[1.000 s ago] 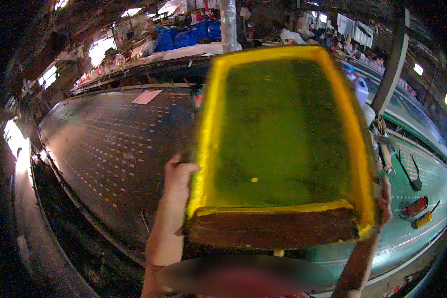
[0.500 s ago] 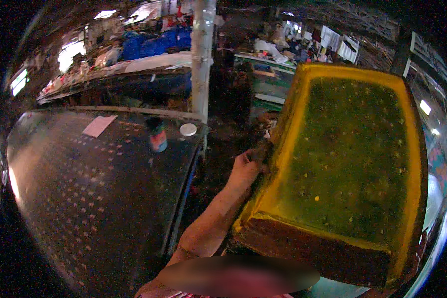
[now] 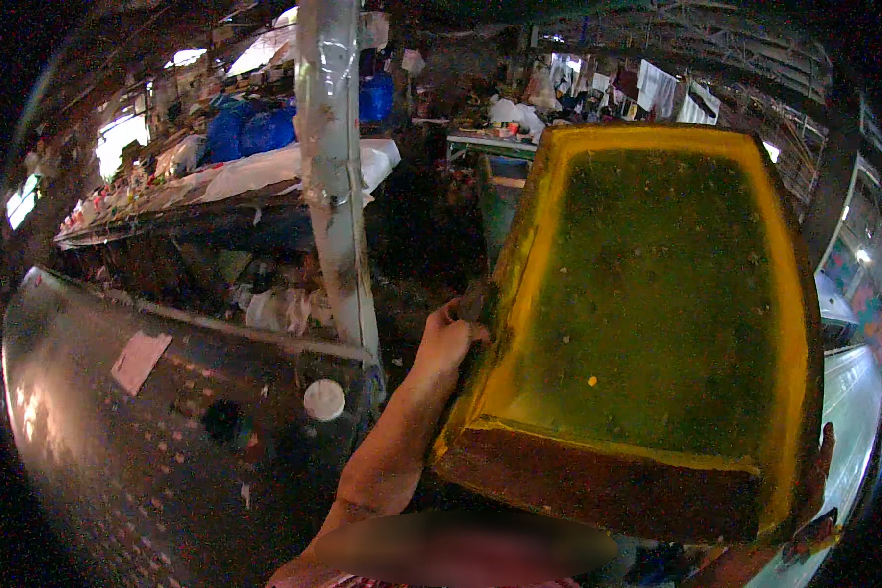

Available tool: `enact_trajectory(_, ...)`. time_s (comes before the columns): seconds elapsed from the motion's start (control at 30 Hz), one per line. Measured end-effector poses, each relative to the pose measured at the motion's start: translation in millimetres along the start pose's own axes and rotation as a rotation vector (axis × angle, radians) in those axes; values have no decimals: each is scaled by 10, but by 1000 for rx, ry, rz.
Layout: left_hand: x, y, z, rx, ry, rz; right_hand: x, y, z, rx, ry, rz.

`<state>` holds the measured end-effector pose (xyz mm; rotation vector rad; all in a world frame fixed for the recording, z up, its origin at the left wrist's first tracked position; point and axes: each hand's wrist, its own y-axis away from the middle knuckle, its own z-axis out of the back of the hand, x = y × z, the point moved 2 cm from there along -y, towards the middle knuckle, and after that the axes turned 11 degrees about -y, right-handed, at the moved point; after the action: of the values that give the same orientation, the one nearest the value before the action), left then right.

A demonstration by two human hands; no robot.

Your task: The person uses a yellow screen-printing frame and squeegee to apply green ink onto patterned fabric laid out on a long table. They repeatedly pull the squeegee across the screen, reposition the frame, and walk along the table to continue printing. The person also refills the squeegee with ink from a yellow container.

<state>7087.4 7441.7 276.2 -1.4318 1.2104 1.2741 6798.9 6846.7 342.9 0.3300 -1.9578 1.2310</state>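
A large screen printing frame [image 3: 657, 294] with green mesh, a broad yellow border and brown edges is raised tilted in front of me. My left hand [image 3: 448, 338] is closed round its left side, about halfway up. At its lower right edge, my right hand [image 3: 821, 490] shows only in part, gripping the side from outside; the frame hides most of that arm. A small yellow spot marks the mesh near its lower middle.
A dark long table [image 3: 167, 441] on the left bears a pink paper [image 3: 141, 362], a white round lid [image 3: 324, 400] and a blurred dark jar [image 3: 225, 419]. A pillar [image 3: 331, 176] rises at its far corner. Behind stand a cluttered bench [image 3: 235, 181], blue drums [image 3: 268, 132] and a green table [image 3: 495, 147].
The view has shifted forward and right: the pillar, lid and paper now sit nearer and further left. The frame stays gripped, slightly left in view, and my right hand has come into sight.
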Motion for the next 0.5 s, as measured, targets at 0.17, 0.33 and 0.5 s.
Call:
enact_trajectory(0.17, 166, -1787, 176, 97, 2, -74, -862, -631, -1332, 22, -3, 51)
enact_trajectory(0.33, 53, -2838, 233, 149, 106, -130, -1298, -1365, -2364, 59, 89, 122)
enact_trajectory(0.5, 250, -4116, 443, 90, 208, -127, -1739, -2280, -3672, 257, 31, 228)
